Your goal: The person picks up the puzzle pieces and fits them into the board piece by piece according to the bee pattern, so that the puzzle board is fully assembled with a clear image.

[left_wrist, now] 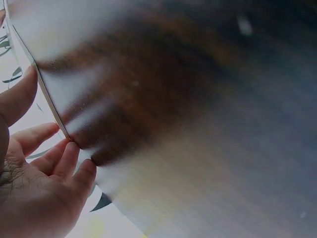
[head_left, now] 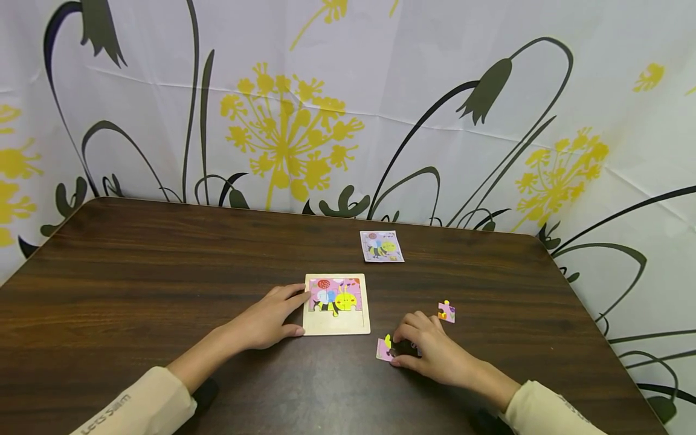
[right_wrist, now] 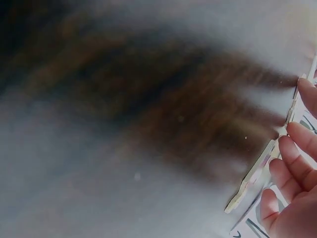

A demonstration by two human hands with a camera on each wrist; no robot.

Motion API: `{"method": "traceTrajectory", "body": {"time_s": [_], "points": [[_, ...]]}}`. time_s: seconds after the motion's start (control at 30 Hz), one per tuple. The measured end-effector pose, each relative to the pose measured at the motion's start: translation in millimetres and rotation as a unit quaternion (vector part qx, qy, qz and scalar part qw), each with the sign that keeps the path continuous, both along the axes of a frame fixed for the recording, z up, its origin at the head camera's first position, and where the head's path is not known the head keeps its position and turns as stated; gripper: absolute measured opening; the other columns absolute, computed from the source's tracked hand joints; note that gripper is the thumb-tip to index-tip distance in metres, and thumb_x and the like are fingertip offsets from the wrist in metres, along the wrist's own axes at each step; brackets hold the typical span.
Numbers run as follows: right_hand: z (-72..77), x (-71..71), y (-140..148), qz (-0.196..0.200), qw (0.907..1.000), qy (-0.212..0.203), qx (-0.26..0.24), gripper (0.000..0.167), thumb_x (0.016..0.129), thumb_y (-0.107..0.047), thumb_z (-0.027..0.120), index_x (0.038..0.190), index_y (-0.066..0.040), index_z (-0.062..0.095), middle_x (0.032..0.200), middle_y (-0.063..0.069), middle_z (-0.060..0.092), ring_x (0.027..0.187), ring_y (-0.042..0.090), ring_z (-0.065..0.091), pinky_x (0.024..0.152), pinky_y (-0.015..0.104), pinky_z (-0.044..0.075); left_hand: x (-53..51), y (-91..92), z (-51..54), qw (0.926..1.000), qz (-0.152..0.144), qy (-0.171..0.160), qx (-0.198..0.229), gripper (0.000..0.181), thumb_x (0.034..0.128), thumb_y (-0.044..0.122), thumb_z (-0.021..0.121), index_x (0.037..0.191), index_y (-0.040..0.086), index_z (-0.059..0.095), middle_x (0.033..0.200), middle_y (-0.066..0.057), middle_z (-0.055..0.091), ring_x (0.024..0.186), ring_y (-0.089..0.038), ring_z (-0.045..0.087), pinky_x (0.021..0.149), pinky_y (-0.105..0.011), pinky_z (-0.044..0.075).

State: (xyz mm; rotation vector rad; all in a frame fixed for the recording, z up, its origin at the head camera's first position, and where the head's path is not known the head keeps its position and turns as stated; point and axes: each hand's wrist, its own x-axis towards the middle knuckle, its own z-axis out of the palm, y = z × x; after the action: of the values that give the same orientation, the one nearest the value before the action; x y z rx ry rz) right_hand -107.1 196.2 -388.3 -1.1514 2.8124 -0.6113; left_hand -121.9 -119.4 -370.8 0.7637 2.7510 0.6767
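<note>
A square wooden puzzle board lies on the table, its upper part filled with pieces showing a yellow bee on pink. At its left side my left hand rests with fingers and thumb spread along the edge, also seen touching a thin edge in the left wrist view. To the right of the board, my right hand pinches a pink puzzle piece with a yellow knob, low at the table. Part of another piece shows beneath that hand, mostly hidden. One loose puzzle piece lies just beyond the right hand.
A printed picture card of the same bee lies behind the board. The dark wooden table extends to a flower-patterned curtain at the back and right.
</note>
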Motion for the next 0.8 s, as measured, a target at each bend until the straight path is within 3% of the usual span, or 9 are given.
{"method": "traceTrajectory", "body": {"time_s": [0.6,0.8], "points": [[2.5,-3.5,-1.1,0.028,0.9995,0.011,-0.005,0.021,0.076,-0.026,0.075,0.087,-0.014,0.06,0.088,-0.01,0.05,0.085,0.007,0.041,0.071,0.03,0.027,0.7,-0.3,1.2,1.0,-0.005,0.001,0.002,0.061,0.0838,0.023,0.067,0.134,-0.002,0.042,0.138,-0.023,0.035,0.122,-0.036,0.035,0.092,-0.048,0.036],[3.5,-6.3,0.1,0.036,0.9993,-0.003,-0.01,0.021,0.075,-0.025,0.076,0.086,-0.015,0.06,0.087,-0.01,0.051,0.084,0.006,0.041,0.071,0.029,0.026,0.5,-0.5,1.8,1.0,-0.002,-0.001,0.0,0.062,0.0838,0.023,0.067,0.134,-0.002,0.042,0.138,-0.022,0.034,0.122,-0.036,0.035,0.093,-0.048,0.037]]}}
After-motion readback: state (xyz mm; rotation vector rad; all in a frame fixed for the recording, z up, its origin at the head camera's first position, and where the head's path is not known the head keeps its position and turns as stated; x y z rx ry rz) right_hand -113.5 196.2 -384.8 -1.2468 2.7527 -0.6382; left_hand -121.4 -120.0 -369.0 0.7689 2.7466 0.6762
